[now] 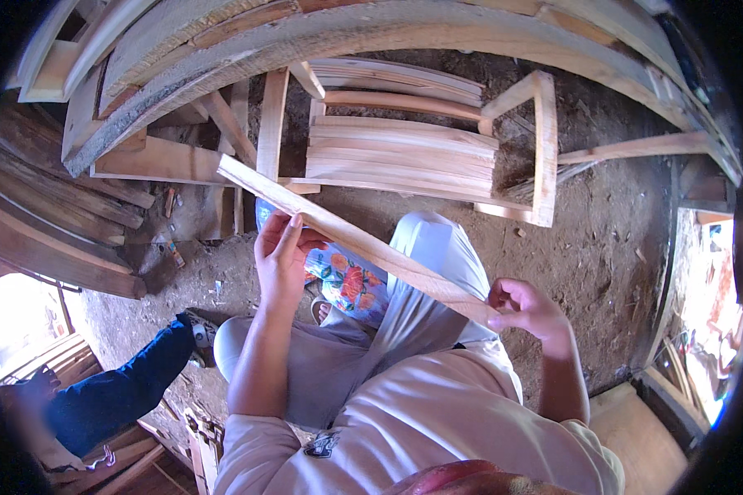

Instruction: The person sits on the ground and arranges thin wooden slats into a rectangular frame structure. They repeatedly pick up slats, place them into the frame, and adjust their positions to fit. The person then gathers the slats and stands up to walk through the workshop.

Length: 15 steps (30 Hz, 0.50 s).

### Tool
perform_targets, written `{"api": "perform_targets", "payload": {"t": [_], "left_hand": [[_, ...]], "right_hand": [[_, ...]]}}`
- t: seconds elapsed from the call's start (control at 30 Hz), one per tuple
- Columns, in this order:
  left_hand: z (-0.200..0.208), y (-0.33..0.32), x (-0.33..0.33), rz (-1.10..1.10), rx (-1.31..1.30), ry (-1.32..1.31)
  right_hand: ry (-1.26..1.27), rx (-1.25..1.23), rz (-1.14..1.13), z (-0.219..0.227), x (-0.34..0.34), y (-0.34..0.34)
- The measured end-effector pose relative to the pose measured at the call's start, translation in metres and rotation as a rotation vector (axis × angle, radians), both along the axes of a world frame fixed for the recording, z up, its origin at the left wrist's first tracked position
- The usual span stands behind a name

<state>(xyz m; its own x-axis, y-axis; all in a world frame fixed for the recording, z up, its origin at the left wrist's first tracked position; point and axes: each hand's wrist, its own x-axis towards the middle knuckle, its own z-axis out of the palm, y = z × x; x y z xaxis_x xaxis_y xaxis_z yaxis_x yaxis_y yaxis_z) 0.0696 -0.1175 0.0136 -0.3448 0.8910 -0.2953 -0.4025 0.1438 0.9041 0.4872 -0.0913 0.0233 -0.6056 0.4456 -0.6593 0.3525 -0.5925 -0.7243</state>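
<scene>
A long, pale wooden strip (371,245) lies aslant in front of me, its far end up to the left and its near end at the right. My left hand (282,247) grips it near the far end, thumb on the upper side. At the other end, my right hand (527,309) pinches the strip between thumb and fingers. Below the strip are my light trousers and a floral-patterned cloth (351,285). Beyond it, a stack of similar wooden strips (400,153) rests inside a wooden frame (545,153).
A heavy wooden beam (371,33) arches across the far side. Dark planks (58,206) are piled at the left. Another person's leg in blue trousers (128,388) reaches in from the lower left. The dirt floor (586,256) has scattered wood scraps. A board (636,429) lies at lower right.
</scene>
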Motion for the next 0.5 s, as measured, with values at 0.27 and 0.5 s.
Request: {"api": "perform_targets", "payload": {"t": [0.27, 0.5], "left_hand": [[0.008, 0.013, 0.006, -0.007, -0.023, -0.067], [0.007, 0.016, 0.007, 0.081, 0.011, -0.046]], "right_hand": [[-0.186, 0.287, 0.345, 0.033, -0.006, 0.063], [-0.362, 0.469, 0.329, 0.039, -0.023, 0.107]]}}
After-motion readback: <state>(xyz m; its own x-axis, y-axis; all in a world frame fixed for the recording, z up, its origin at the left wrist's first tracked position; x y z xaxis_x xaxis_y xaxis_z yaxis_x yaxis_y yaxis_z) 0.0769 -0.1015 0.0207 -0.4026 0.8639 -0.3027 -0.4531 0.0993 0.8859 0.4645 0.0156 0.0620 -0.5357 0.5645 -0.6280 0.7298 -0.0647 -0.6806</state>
